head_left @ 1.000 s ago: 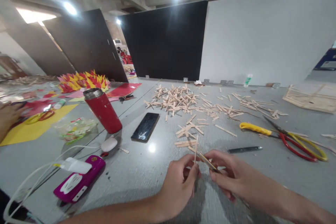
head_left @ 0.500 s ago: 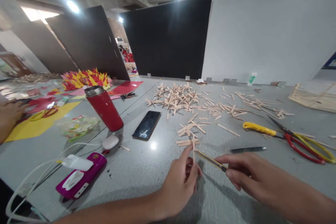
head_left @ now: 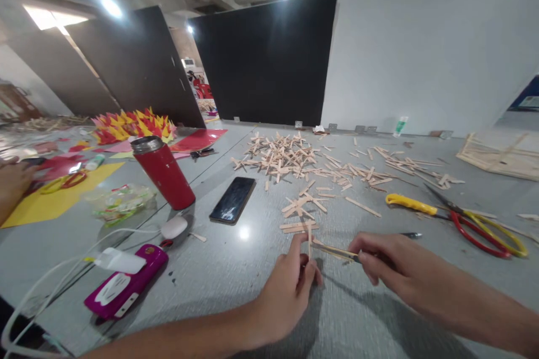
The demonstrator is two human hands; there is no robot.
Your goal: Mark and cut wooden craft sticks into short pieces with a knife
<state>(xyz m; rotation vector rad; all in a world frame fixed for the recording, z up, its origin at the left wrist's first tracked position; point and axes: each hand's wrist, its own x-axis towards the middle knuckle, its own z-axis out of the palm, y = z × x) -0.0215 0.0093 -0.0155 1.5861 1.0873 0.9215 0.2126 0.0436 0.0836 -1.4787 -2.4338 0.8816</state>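
My left hand (head_left: 288, 280) is closed on a thin wooden stick (head_left: 310, 240), pinched between thumb and fingers and standing roughly upright above the table. My right hand (head_left: 391, 269) grips a slim craft knife (head_left: 339, 251), whose tip points left and meets the stick, or nearly so. A pale sliver of wood seems to lie along the blade, though blur leaves this unclear. Just beyond my left fingers are a few flat wooden sticks (head_left: 297, 227) and a small heap of crossed sticks (head_left: 304, 205). A pen (head_left: 411, 234) is partly hidden behind my right hand.
A large pile of wooden pieces (head_left: 280, 157) lies farther back. Scissors (head_left: 480, 230) and a yellow-handled tool (head_left: 410, 204) are at right. To the left are a phone (head_left: 233, 200), a red flask (head_left: 164, 174), a purple device (head_left: 126, 286) with cables, and another person's hand (head_left: 14, 185).
The knife has swung to a flatter angle against the stick, and my right hand has shifted slightly, covering more of the pen. My left hand keeps its hold. The view has turned slightly right.
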